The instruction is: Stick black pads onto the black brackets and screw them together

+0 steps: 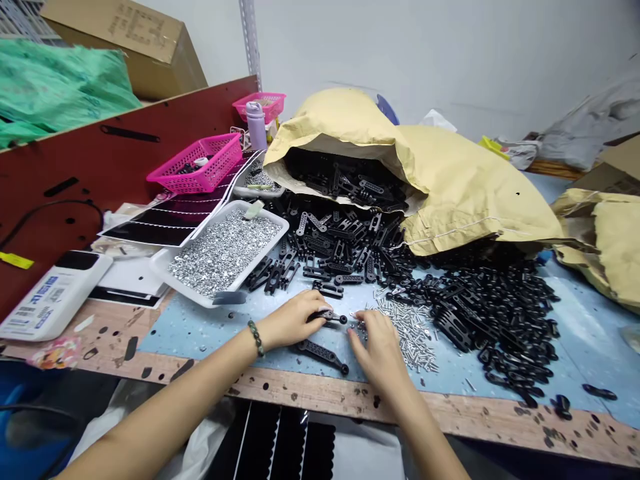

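Note:
My left hand (295,319) is closed on a black plastic arm piece (336,317) with a round end pointing right. My right hand (377,343) reaches to the table with thumb and forefinger apart, close around a few small metal nuts (357,325). Just right of it spreads a pile of silver screws (413,333). A longer black jointed arm (323,353) lies on the blue table surface below my left hand. Behind my hands is a heap of black plastic links (345,247).
A white tray of small metal nuts (225,250) stands at left. Yellow paper sacks (345,120) lean at the back, one spilling black parts. Many small black pieces (505,313) are heaped at right. A pink basket (215,160) and a white scale (55,293) stand farther left.

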